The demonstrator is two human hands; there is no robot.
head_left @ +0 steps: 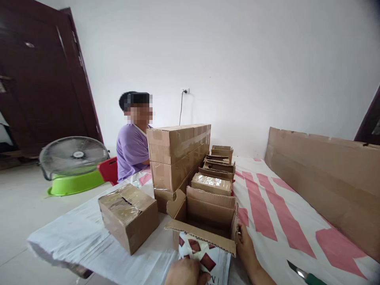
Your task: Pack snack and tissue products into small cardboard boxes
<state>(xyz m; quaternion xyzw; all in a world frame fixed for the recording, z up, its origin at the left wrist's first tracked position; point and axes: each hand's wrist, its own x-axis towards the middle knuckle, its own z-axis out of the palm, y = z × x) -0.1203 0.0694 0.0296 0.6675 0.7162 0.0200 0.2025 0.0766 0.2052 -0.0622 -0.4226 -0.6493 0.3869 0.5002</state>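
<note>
My left hand (185, 272) is closed on a white pouch (213, 259) with dark red diamond shapes, at the bottom centre. The pouch stands upright against the near flap of an open cardboard box (208, 209). What shows of the box's inside is bare brown cardboard. At the box's right side, my right hand (247, 247) grips the edge of its wall with curled fingers, some of them hidden. To the left of the open box sits a taped cardboard box (129, 215) with a dark slit in its top.
Stacked closed boxes (178, 154) stand behind, beside a row of opened boxes (218, 168). A green-handled knife (303, 273) lies at the right front. A long cardboard panel (323, 182) borders the right. A person (132, 150) sits across the table; a fan (75, 155) stands left.
</note>
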